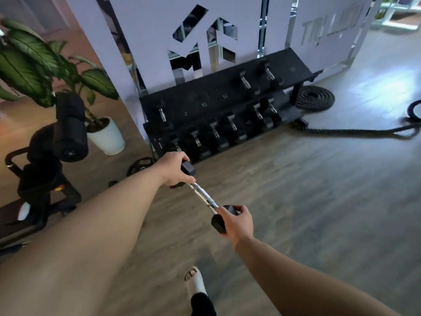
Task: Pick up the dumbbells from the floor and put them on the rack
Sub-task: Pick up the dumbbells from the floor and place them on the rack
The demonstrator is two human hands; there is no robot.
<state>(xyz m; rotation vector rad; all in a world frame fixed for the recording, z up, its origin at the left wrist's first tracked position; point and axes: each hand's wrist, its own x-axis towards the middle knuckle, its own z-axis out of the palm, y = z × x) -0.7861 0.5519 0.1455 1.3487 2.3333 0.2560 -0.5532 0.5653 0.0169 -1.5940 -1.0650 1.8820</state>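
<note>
I hold one dumbbell (203, 196) in the air above the wooden floor, its chrome handle running diagonally between my hands. My left hand (174, 169) grips the far black hex head. My right hand (237, 221) grips the near black hex head. Ahead stands the black two-tier rack (218, 94) against a white partition. Its lower shelf carries several dumbbells (214, 133). The upper shelf holds one dumbbell at the left (162, 115) and two at the right (255, 78), with bare numbered spots between them.
A potted plant (106, 135) and a black padded gym machine (52, 156) stand to the left. A weight plate (140, 166) lies by the rack's left foot. A coiled battle rope (315, 98) trails over the floor at right. My sandalled foot (196, 283) is below.
</note>
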